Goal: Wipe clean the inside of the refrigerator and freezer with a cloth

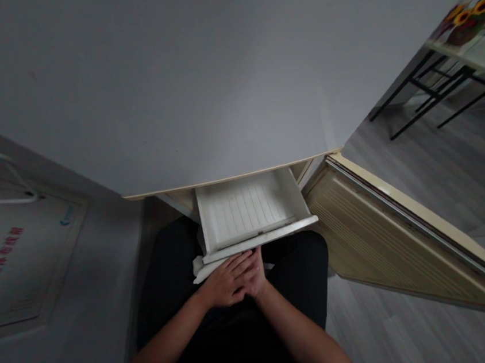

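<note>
Just in front of a pulled-out white drawer (249, 207), my left hand (229, 278) rests across my right hand, its fingers stretched out and flat. My right hand (256, 275) is turned palm inward beneath it, one digit pointing up toward the drawer front; its other fingers are mostly covered. A crumpled white cloth-like piece (204, 270) lies beside my left hand, below the drawer's front edge. I see no object between my hands. The drawer has a ribbed bottom with nothing in it.
The drawer belongs to a grey-topped, cream-edged fridge-like cabinet (216, 92). Its door (387, 235) hangs open on the right, near my knee. At left, a wall panel (11, 252) carries red lettering. Flowers (468, 16) stand on a black-legged table (472, 53) at far right.
</note>
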The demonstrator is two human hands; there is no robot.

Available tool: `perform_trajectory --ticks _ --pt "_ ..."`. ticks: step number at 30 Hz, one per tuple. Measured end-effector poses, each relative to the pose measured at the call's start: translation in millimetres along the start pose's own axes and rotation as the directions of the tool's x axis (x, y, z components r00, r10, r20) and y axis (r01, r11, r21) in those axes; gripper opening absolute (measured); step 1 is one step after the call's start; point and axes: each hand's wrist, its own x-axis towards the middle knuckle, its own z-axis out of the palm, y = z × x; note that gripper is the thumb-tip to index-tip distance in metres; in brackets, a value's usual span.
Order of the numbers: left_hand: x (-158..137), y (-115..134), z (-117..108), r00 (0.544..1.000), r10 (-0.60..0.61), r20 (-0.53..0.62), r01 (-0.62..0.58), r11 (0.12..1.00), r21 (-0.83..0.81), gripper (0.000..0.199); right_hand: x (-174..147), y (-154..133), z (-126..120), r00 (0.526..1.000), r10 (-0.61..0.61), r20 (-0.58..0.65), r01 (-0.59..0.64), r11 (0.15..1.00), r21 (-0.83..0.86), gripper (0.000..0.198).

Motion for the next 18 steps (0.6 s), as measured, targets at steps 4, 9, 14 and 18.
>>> perform_trajectory --ticks 4,9,14,18 --pt "-2.0 -4.9 -5.9 1.000 -0.020 0.003 0.020 0.999 0.028 0.066 -14.9 -24.4 -2.8 0.978 0.193 0.082 -0.210 0.902 0.378 0.082" --pt "7.7 -3.3 -4.2 0.998 -0.019 0.055 0.014 0.997 0.077 0.060 -17.9 -89.0 -20.8 0.985 -0.024 -0.171 0.086 0.928 0.362 0.070" --pt "25.6 -12.8 -11.8 0.989 -0.125 0.084 0.106 0.975 0.197 0.062 -9.6 -144.9 -28.3 0.922 -0.280 -0.268 0.339 0.918 0.205 0.050" --pt "42.2 -46.4 -30.0 0.962 -0.271 0.025 0.254 0.926 0.281 0.065 12.9 -156.3 -15.9 0.931 -0.336 -0.142 0.362 0.897 0.252 0.046"
